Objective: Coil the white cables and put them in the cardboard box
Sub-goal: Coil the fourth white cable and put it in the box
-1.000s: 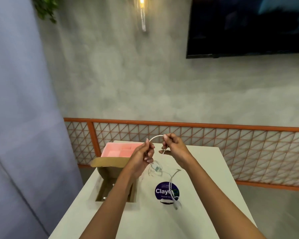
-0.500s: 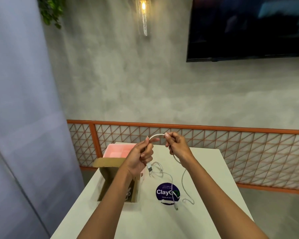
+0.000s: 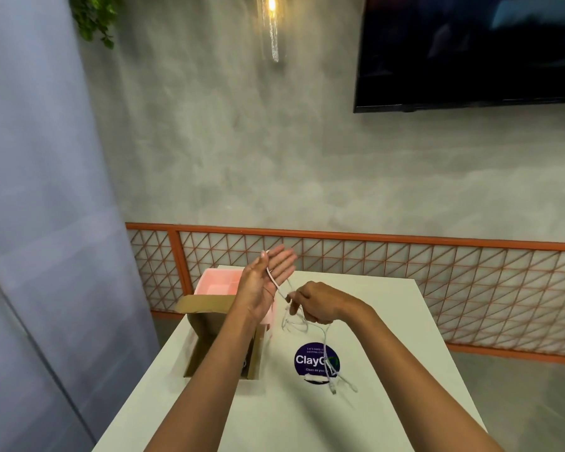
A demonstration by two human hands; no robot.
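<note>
Left hand [image 3: 268, 283]: fingers straight above the cardboard box [image 3: 206, 305] — white cable [image 3: 273, 278] lay across palm
Right hand [image 3: 320, 303]: pinched the cable, right of the box

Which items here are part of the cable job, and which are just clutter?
Job: white cable, draped across the left hand and pinched by the right hand; open cardboard box on the table.
Lying about: pink tray behind the box, ClayGo sticker, TV, pendant lamp, plant.
</note>
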